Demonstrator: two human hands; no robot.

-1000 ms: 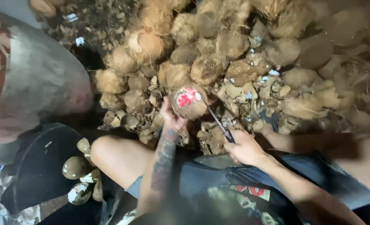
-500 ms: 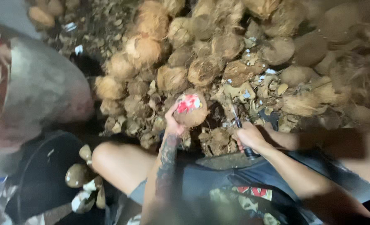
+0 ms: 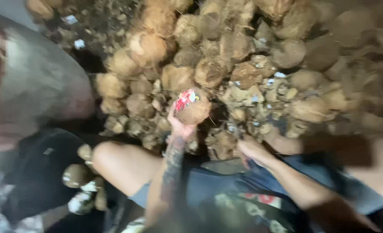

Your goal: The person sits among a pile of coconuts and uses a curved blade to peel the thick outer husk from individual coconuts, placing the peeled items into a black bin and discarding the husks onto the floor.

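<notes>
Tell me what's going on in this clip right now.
A seated person holds a husked coconut with a red-and-white patch up in the left hand, above a big pile of brown coconuts and shell scraps. The right hand sits low by the lap; the frame is too blurred to show what it grips. A large metal basin stands at the left.

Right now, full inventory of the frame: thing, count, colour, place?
held coconut: one, brown with red and white patch, centre, in left hand
coconut pile: many, brown husked, top and right
shell scraps: many, tan, below pile
metal basin: one, grey, left
peeled pieces: several, brown and white, lower left
knee: one, bare, lower centre
left hand: grips coconut from below
right hand: fisted; what it holds is too blurred to tell
</notes>
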